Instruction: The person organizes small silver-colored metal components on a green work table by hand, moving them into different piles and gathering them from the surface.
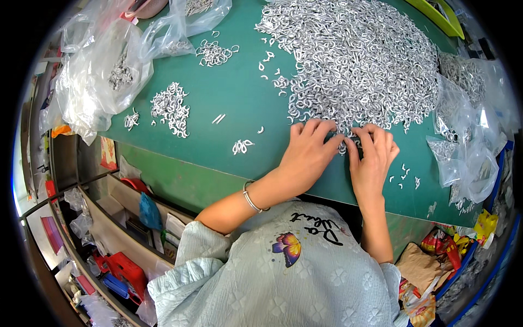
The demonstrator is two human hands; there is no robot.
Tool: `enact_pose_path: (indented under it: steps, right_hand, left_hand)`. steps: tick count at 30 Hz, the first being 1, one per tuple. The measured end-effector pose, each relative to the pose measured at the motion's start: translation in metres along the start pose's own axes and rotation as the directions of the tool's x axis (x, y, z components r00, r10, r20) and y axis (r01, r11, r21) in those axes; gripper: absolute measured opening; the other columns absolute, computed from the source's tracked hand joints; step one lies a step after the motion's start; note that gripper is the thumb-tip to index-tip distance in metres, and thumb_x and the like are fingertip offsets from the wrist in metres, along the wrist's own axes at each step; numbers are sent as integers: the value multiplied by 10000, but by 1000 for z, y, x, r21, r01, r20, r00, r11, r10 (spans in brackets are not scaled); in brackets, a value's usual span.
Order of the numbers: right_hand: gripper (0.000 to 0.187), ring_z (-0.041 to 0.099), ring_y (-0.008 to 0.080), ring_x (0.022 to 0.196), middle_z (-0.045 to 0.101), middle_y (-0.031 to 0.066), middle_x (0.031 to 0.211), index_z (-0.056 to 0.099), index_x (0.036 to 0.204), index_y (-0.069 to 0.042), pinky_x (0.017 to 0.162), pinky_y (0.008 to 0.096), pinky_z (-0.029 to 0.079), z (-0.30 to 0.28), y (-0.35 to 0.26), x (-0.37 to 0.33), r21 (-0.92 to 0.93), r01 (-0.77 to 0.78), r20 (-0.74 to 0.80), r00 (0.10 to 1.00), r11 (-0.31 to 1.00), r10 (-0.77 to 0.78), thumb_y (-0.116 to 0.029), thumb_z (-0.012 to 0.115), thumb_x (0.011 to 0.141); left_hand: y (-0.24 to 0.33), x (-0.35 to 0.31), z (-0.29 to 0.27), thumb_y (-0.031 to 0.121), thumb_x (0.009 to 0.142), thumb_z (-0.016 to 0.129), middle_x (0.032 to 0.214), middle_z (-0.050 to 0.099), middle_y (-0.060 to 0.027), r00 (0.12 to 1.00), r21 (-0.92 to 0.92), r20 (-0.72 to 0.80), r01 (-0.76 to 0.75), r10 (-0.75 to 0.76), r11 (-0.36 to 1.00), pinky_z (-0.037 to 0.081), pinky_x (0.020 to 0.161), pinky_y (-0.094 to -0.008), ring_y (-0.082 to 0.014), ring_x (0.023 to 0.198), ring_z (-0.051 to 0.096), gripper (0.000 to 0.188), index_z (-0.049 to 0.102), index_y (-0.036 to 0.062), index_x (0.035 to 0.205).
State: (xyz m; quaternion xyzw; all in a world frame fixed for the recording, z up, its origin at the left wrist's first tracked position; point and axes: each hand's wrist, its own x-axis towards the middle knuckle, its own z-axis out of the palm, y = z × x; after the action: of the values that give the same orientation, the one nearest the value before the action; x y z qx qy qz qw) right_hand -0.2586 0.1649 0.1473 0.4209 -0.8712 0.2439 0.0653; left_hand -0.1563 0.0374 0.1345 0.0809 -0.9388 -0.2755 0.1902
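A wide heap of small silvery curved metal pieces covers the far right of the green table. Both hands meet at its near edge, fingertips among the pieces. My left hand, a silver bangle on its wrist, has its fingers curled and its thumb reaching toward the right hand. My right hand is bent the same way, thumb and forefinger drawn close together. A few pieces show between the two thumbs. What exactly each hand pinches is too small and partly hidden.
Smaller piles of metal pieces and rings lie left on the table, near two thin pins. Clear plastic bags with parts stand left, others right. A yellow-green tray sits far right. Open drawers are below left.
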Motion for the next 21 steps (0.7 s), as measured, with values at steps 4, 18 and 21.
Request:
enact_pose_path:
  steps: [4, 18, 21]
  right_hand:
    - [168, 539, 213, 965, 593, 18, 1002, 668, 970, -88, 861, 406, 323, 2, 6, 2, -71, 108, -25, 994, 992, -110, -118, 731, 817]
    - [215, 574, 191, 817, 639, 29, 907, 684, 960, -9, 776, 358, 350, 49, -78, 2, 337, 404, -109, 914, 850, -391, -62, 735, 758]
    - [231, 570, 201, 833, 639, 45, 927, 681, 963, -4, 766, 362, 362, 54, -86, 0, 360, 447, -60, 887, 819, -458, -65, 727, 746]
  left_hand:
    - [-5, -12, -17, 47, 766, 743, 1132, 572, -67, 998, -67, -37, 54, -56, 996, 376, 885, -395, -258, 1051, 548, 387, 642, 102, 1135]
    - [-36, -89, -67, -49, 769, 711, 1165, 587, -140, 857, -8, -308, 431, -413, 902, 427, 933, -394, -321, 1071, 556, 444, 612, 24, 1195]
    - [-38, -92, -69, -60, 764, 709, 1167, 592, -145, 874, -84, -262, 402, -409, 912, 434, 940, -401, -328, 1073, 555, 453, 611, 21, 1198]
